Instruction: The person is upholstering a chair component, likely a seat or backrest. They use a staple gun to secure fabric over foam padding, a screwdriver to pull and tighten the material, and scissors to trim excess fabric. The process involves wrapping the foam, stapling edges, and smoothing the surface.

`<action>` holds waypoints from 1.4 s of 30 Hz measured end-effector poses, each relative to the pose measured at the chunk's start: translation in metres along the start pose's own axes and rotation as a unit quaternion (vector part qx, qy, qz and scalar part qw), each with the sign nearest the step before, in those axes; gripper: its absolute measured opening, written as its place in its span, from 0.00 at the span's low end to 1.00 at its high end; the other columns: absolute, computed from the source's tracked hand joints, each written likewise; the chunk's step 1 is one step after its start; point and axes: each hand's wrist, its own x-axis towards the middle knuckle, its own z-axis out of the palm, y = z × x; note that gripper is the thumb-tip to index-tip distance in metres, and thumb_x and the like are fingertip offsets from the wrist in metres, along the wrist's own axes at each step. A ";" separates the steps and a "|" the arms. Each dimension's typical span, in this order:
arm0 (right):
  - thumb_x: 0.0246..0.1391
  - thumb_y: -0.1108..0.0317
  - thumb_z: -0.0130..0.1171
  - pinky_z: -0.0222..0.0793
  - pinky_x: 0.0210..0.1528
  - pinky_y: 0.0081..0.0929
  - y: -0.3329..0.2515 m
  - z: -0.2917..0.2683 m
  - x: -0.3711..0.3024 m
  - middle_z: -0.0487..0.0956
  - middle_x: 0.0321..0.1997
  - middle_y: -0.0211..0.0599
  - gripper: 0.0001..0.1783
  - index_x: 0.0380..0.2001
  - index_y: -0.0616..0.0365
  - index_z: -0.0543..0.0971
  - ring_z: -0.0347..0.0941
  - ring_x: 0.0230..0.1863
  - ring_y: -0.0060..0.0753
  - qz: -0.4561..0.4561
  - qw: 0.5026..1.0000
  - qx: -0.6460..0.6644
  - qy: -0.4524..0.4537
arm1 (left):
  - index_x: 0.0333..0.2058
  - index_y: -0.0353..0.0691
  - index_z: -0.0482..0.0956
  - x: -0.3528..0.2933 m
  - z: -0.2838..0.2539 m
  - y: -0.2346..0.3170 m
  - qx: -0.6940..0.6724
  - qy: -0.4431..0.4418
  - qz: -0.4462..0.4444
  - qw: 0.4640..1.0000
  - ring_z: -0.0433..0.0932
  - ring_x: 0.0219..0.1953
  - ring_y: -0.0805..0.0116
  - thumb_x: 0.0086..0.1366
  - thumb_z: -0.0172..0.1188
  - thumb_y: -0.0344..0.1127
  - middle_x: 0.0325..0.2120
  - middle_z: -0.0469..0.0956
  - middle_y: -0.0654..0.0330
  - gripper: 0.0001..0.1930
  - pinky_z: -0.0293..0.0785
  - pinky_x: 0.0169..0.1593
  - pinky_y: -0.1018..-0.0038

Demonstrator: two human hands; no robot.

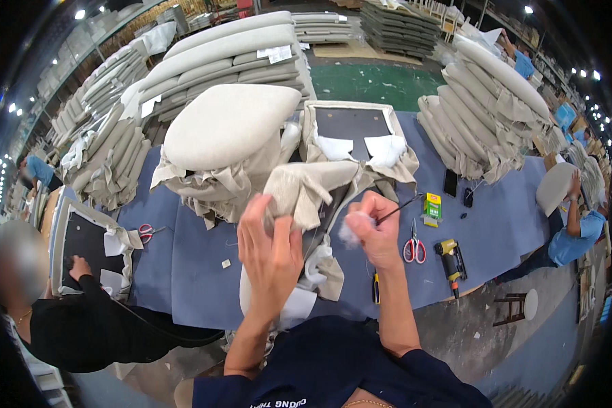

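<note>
In front of me a beige upholstered piece with loose fabric stands up on the blue-grey table. My left hand is beside its near side, fingers stretched and apart; whether the fingertips press on the cloth I cannot tell. My right hand is closed on a tuft of white fluffy stuffing. From the same grip a thin dark rod sticks out toward the upper right. Below the piece hang beige fabric flaps with white sheet material.
Red-handled scissors, a staple gun, a green-yellow box and a black phone lie at right. Behind are stacked cushions and an upturned padded seat. A co-worker in black handles another seat at left.
</note>
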 end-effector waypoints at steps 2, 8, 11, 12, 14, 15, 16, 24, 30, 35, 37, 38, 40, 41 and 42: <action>0.53 0.75 0.72 0.54 0.22 0.15 -0.003 0.018 -0.005 0.75 0.23 0.21 0.15 0.25 0.55 0.72 0.62 0.21 0.07 0.004 0.999 -0.036 0.001 | 0.35 0.33 0.75 0.009 0.003 -0.008 -0.071 -0.008 -0.011 0.997 0.69 0.61 0.38 0.63 0.62 0.28 0.57 0.65 0.43 0.06 0.67 0.63 0.49; 0.57 0.73 0.71 0.47 0.23 0.11 0.018 0.029 -0.009 0.73 0.28 0.17 0.09 0.37 0.60 0.80 0.54 0.22 0.02 0.037 0.995 -0.089 0.002 | 0.34 0.30 0.78 0.013 0.011 -0.023 -0.316 0.003 -0.081 0.945 0.62 0.67 0.49 0.70 0.59 0.33 0.60 0.62 0.47 0.09 0.52 0.71 0.49; 0.57 0.74 0.70 0.49 0.22 0.12 0.015 0.038 -0.010 0.74 0.28 0.16 0.07 0.37 0.61 0.81 0.54 0.21 0.03 0.051 0.991 -0.120 -0.003 | 0.34 0.30 0.79 0.010 0.012 -0.029 -0.343 0.001 -0.105 0.934 0.61 0.68 0.51 0.70 0.59 0.34 0.61 0.62 0.48 0.11 0.49 0.72 0.48; 0.57 0.75 0.69 0.50 0.22 0.12 0.016 0.041 -0.009 0.74 0.27 0.16 0.06 0.36 0.62 0.81 0.55 0.21 0.03 0.053 0.991 -0.123 0.001 | 0.34 0.30 0.79 0.009 0.012 -0.030 -0.348 0.001 -0.109 0.931 0.61 0.68 0.51 0.70 0.59 0.35 0.62 0.62 0.48 0.11 0.49 0.72 0.48; 0.56 0.76 0.68 0.52 0.22 0.12 0.017 0.048 -0.006 0.75 0.26 0.17 0.04 0.34 0.62 0.81 0.57 0.21 0.04 0.058 0.990 -0.127 0.010 | 0.36 0.30 0.81 0.009 0.010 -0.030 -0.364 -0.002 -0.115 0.924 0.62 0.68 0.53 0.70 0.60 0.36 0.62 0.62 0.50 0.12 0.52 0.72 0.54; 0.53 0.74 0.70 0.56 0.22 0.15 0.021 0.052 -0.002 0.77 0.25 0.20 0.07 0.32 0.64 0.81 0.59 0.21 0.06 0.056 0.987 -0.145 0.034 | 0.37 0.30 0.82 0.008 0.009 -0.026 -0.376 -0.006 -0.120 0.919 0.62 0.68 0.53 0.70 0.60 0.37 0.62 0.62 0.51 0.13 0.53 0.71 0.55; 0.52 0.73 0.71 0.57 0.22 0.16 0.025 0.053 -0.001 0.78 0.25 0.22 0.08 0.31 0.64 0.81 0.60 0.20 0.08 0.038 0.984 -0.167 0.049 | 0.38 0.30 0.82 0.007 0.008 -0.023 -0.387 -0.010 -0.126 0.913 0.62 0.68 0.53 0.71 0.60 0.37 0.63 0.62 0.51 0.13 0.53 0.71 0.56; 0.58 0.63 0.67 0.63 0.27 0.30 -0.004 0.038 -0.016 0.75 0.25 0.39 0.13 0.32 0.65 0.81 0.65 0.22 0.28 0.031 0.945 -0.325 -0.006 | 0.43 0.29 0.82 -0.003 0.004 -0.029 -0.346 -0.006 -0.110 0.932 0.63 0.67 0.54 0.72 0.59 0.38 0.63 0.62 0.51 0.14 0.56 0.70 0.60; 0.62 0.70 0.62 0.61 0.24 0.28 0.002 0.018 -0.039 0.78 0.25 0.41 0.08 0.35 0.67 0.83 0.66 0.20 0.28 0.014 0.939 -0.343 -0.014 | 0.34 0.33 0.80 -0.002 0.009 -0.040 -0.314 0.018 -0.108 0.943 0.53 0.72 0.51 0.73 0.58 0.39 0.65 0.59 0.49 0.14 0.47 0.72 0.44; 0.60 0.72 0.64 0.63 0.23 0.25 0.008 0.029 -0.035 0.79 0.24 0.40 0.07 0.35 0.67 0.84 0.69 0.20 0.25 -0.011 0.947 -0.321 -0.010 | 0.34 0.33 0.80 -0.002 0.004 -0.035 -0.291 0.011 -0.091 0.952 0.51 0.73 0.50 0.73 0.59 0.39 0.65 0.58 0.48 0.14 0.46 0.73 0.45; 0.59 0.73 0.64 0.64 0.22 0.23 0.010 0.030 -0.036 0.79 0.22 0.39 0.06 0.34 0.66 0.84 0.70 0.19 0.23 0.002 0.954 -0.300 -0.013 | 0.35 0.33 0.80 -0.003 0.006 -0.034 -0.292 0.011 -0.077 0.953 0.51 0.73 0.49 0.72 0.60 0.38 0.65 0.58 0.48 0.13 0.46 0.73 0.45; 0.59 0.73 0.64 0.64 0.22 0.22 0.008 0.031 -0.037 0.79 0.21 0.38 0.05 0.34 0.65 0.84 0.71 0.19 0.22 0.028 0.956 -0.291 -0.024 | 0.35 0.33 0.80 -0.004 0.007 -0.033 -0.291 0.012 -0.072 0.954 0.51 0.73 0.49 0.72 0.60 0.38 0.65 0.58 0.47 0.12 0.45 0.73 0.45; 0.59 0.74 0.65 0.65 0.22 0.21 0.008 0.035 -0.042 0.79 0.19 0.36 0.05 0.34 0.65 0.85 0.73 0.19 0.21 0.049 0.961 -0.271 -0.028 | 0.35 0.33 0.81 -0.007 0.007 -0.030 -0.293 0.014 -0.079 0.953 0.49 0.74 0.48 0.71 0.60 0.37 0.65 0.58 0.47 0.11 0.45 0.73 0.45; 0.59 0.74 0.65 0.66 0.22 0.21 0.009 0.037 -0.042 0.79 0.18 0.36 0.04 0.34 0.64 0.85 0.74 0.18 0.20 0.039 0.964 -0.263 -0.024 | 0.35 0.33 0.81 -0.005 0.008 -0.028 -0.296 0.019 -0.078 0.952 0.49 0.74 0.47 0.71 0.60 0.36 0.65 0.58 0.47 0.11 0.45 0.72 0.45; 0.59 0.74 0.65 0.66 0.22 0.20 0.010 0.039 -0.042 0.78 0.17 0.35 0.04 0.34 0.64 0.85 0.75 0.18 0.20 0.029 0.966 -0.255 -0.020 | 0.35 0.33 0.81 -0.004 0.008 -0.026 -0.291 0.015 -0.072 0.954 0.48 0.75 0.47 0.71 0.61 0.35 0.65 0.57 0.47 0.10 0.45 0.72 0.44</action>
